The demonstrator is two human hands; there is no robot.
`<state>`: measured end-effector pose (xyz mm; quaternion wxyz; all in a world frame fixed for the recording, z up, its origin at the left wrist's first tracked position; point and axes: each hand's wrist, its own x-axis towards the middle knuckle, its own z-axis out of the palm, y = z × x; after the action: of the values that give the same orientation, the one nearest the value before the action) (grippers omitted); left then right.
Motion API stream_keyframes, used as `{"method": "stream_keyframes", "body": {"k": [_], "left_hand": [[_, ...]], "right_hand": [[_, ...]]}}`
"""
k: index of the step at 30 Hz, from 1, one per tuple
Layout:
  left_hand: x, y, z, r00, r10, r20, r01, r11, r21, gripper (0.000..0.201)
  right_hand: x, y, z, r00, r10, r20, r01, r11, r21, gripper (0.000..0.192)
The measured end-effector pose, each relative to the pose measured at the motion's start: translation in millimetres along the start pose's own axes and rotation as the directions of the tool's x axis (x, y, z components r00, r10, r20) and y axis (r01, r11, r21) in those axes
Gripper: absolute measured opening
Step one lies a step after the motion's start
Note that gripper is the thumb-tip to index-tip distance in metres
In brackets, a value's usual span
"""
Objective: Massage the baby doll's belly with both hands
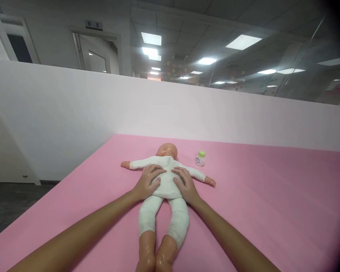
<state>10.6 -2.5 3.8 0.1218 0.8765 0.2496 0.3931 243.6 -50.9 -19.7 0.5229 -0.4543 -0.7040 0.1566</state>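
Note:
A baby doll (168, 190) with a white cloth body lies stretched out, its head away from me and both arms spread. No face shows on its bare plastic head, so it seems to lie face down. My left hand (149, 182) rests on the left side of the doll's torso, fingers extended and thumb apart. On the torso's right side lies my right hand (187, 185), its fingers likewise spread flat. Beyond the doll's right-hand arm stands a small clear bottle (200, 159) with a green cap, touched by neither hand.
The doll lies on a pink surface (257, 211). A white partition (187, 109) runs along its back and left sides. Farther off are a door (98, 56), glass panels and lit ceiling lamps. Dark floor (8, 206) shows at the lower left.

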Motion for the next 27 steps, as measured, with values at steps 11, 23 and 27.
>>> {"method": "stream_keyframes", "body": {"k": [11,23,27], "left_hand": [[-0.2,0.0,0.4,1.000,-0.001,0.003,0.001,1.000,-0.001,0.037],[0.1,-0.5,0.3,1.000,-0.006,0.011,0.006,1.000,0.006,0.038],[0.0,-0.1,0.1,1.000,-0.011,0.015,0.011,1.000,0.006,0.038]], "right_hand": [[-0.9,3.7,1.1,1.000,0.001,-0.009,-0.001,1.000,-0.016,0.033],[0.1,4.7,0.0,1.000,0.003,0.007,-0.003,1.000,-0.026,0.033],[0.2,3.7,-0.1,1.000,0.011,0.012,-0.011,1.000,-0.016,0.034]]}}
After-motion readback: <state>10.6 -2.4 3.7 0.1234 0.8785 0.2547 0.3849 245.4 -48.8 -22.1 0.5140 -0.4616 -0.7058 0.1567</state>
